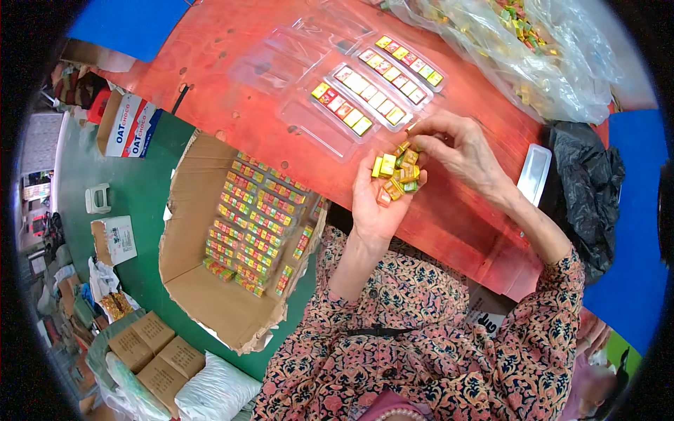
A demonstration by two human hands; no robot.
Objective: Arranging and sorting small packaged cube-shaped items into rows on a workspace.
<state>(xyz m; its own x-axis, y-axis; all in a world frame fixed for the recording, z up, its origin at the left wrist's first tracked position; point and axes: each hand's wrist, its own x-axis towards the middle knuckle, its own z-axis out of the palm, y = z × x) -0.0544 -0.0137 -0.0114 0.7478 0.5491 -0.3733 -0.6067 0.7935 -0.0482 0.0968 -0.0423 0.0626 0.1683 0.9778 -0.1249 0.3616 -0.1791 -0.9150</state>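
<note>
My left hand (374, 216) is palm up above the near edge of the red table, cupped around a pile of small foil-wrapped pieces (399, 170) in yellow, green and orange. Over that pile my right hand (463, 149) pinches with thumb and fingertips; a small yellow piece shows partly at its fingers. Just beyond both hands lie clear plastic trays (317, 128). Rows of small yellow, red, green and white pieces (368, 92) fill several of their long slots. More clear trays (270, 64), without pieces, lie farther left.
A big clear bag (562, 74) of loose wrapped pieces lies at the far right, near a black plastic bag (588, 193) and a shallow whitish tray (535, 172). Below the table, left, stands a cardboard box (193, 298) of filled trays. Another person (595, 375) is at lower right.
</note>
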